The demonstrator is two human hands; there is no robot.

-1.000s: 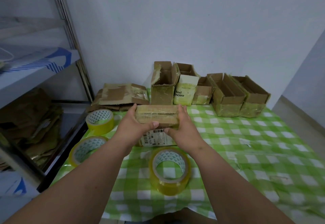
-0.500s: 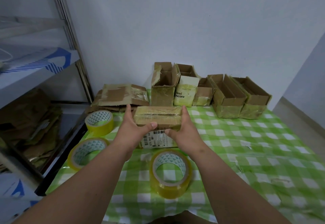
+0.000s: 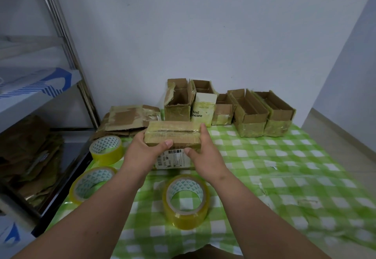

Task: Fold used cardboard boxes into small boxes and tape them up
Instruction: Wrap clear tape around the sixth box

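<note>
A small taped cardboard box is held above the green checked tablecloth, at the centre of the view, just short of the row of finished boxes at 12 o'clock. It is gripped at both ends: the left hand is curled round its left end, thumb laid on the near face, and the right hand is curled round its right end, thumb pointing inward along the lower edge. The fingers behind the box are hidden, so how far they wrap cannot be told.

The box's long axis runs from 9 to 3 o'clock, straight across between the two hands. A taped seam runs along the top face on that same axis. A white shipping label is seen on the near face below the thumbs.

The box is judged to be closed and sealed on top. Since the row of open boxes stands at 12 o'clock, directly beyond it, a short push away from the body would probably set it down there, with neither hand nearer than the other.

A tape roll lies at 6 o'clock from the box, nearer the body. Two more tape rolls sit at 8 to 9 o'clock, and flattened cardboard lies at 10 o'clock.
</note>
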